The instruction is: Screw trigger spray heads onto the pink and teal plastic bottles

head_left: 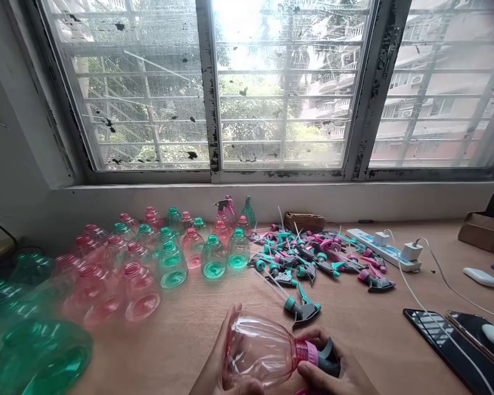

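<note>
A clear pink spray bottle (261, 348) lies on its side between my hands, its neck pointing right. My left hand (220, 359) is wrapped round the base end of the bottle. At the neck, my right hand (329, 367) closes on the pink collar of the black spray head (328, 359), which sits on the bottle's mouth. Part of the trigger is hidden by my fingers. Just beyond the bottle, a loose black and teal spray head (304, 310) rests on the table, its clear tube pointing up and left.
Several pink and green bottles without heads, such as a green bottle (213, 258), stand at left. A pile of spray heads (308, 249) lies ahead. To the right are a power strip (382, 251), cables, phones (440, 334) and a cardboard box (486, 230). A window wall bounds the back.
</note>
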`<action>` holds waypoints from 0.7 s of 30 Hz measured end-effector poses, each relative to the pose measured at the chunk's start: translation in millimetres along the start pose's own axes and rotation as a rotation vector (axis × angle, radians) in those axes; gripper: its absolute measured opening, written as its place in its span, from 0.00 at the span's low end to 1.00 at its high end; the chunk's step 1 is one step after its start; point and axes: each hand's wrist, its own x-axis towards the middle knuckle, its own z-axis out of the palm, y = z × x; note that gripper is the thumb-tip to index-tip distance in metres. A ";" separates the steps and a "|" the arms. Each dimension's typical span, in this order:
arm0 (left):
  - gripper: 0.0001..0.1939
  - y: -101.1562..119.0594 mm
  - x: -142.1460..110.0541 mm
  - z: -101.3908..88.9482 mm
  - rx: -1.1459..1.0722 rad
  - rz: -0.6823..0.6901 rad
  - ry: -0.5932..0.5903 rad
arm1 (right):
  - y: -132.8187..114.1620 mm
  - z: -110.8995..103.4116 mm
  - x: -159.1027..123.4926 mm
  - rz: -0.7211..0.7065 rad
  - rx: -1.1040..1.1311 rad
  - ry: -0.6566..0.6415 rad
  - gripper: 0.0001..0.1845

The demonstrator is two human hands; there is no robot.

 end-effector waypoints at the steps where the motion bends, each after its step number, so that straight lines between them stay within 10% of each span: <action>1: 0.61 1.3 0.5 0.0 -0.008 -0.023 -0.007 | 0.0 0.0 0.0 0.004 -0.008 0.000 0.30; 15: 0.59 0.0 -0.7 1.1 0.159 0.180 -0.023 | -6.4 2.3 -1.6 -0.002 -0.026 0.038 0.27; 21: 0.56 3.4 1.5 2.2 0.136 0.056 0.000 | -7.4 1.1 0.5 0.022 0.098 0.014 0.27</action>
